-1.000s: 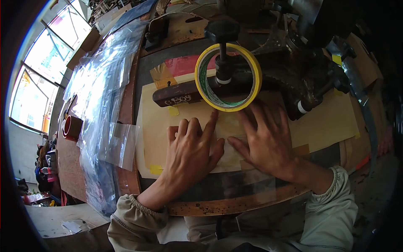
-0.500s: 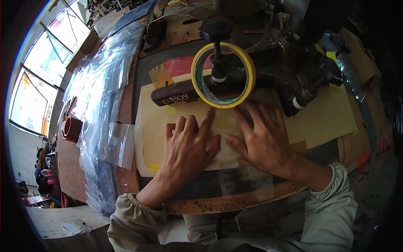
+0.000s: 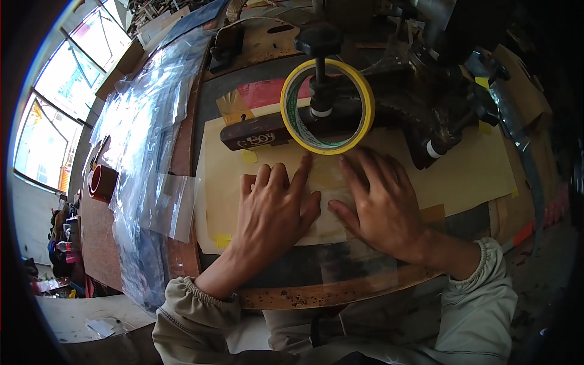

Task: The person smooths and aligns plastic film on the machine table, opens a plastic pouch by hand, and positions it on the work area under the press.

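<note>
My left hand (image 3: 271, 207) rests on a cream sheet (image 3: 220, 182) with its index finger stretched forward, thumb out, the other fingers bent. Whether anything sits under the bent fingers is hidden. Beside it, my right hand (image 3: 388, 210) lies flat with fingers spread. Between them is a pale, thin, see-through piece (image 3: 325, 228), its outline hard to make out. Both index fingertips reach close to a dark metal bar (image 3: 243, 135) across the sheet. A yellow tape roll (image 3: 369, 115) hangs around a black-knobbed screw (image 3: 317, 41) above the bar.
Clear plastic bags (image 3: 143, 140) lie heaped at the left, with a brown tape roll (image 3: 102, 184) beside them. Dark machinery (image 3: 426, 67) rises at the back right, near a cardboard box (image 3: 517, 85). The table's wooden front edge (image 3: 328, 296) runs before my body.
Both hands stay almost in place, with only slight finger shifts. The whole view has moved slightly.
</note>
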Tool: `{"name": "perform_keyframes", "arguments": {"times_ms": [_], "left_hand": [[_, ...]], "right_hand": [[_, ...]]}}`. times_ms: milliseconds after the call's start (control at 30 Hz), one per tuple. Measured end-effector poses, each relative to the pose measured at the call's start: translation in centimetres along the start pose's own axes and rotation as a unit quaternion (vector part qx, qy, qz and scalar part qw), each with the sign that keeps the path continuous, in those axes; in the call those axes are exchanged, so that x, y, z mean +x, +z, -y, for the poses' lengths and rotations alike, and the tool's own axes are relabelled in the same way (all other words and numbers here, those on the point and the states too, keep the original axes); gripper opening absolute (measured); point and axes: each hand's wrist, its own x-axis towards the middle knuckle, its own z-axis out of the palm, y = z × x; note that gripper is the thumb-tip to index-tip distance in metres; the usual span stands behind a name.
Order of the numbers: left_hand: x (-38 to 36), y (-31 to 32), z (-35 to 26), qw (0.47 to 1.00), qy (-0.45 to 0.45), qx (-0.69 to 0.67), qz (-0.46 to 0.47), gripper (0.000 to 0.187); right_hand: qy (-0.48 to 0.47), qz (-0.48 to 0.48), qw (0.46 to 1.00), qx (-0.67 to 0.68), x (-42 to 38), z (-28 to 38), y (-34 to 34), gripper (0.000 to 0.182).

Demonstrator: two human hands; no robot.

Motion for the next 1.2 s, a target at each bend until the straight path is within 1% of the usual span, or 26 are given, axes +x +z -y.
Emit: {"name": "perform_keyframes", "arguments": {"times_ms": [467, 667, 767, 1200], "left_hand": [[0.03, 0.15, -0.09, 1.000, -0.002, 0.012, -0.006, 0.059], [0.03, -0.17, -0.30, 1.000, -0.008, -0.012, -0.013, 0.051], [-0.02, -0.48, -0.47, 1.000, 0.005, -0.006, -0.019, 0.046], [-0.08, -0.28, -0.35, 1.000, 0.012, -0.013, -0.024, 0.043]], "right_hand": [[-0.003, -0.002, 1.000, 0.010, 0.13, -0.10, 0.34, 0.060], [-0.001, -0.002, 1.000, 0.010, 0.20, -0.11, 0.32, 0.060], [0.001, 0.001, 1.000, 0.015, 0.29, -0.17, 0.26, 0.061], [0.001, 0.003, 1.000, 0.011, 0.28, -0.13, 0.33, 0.062]]}}
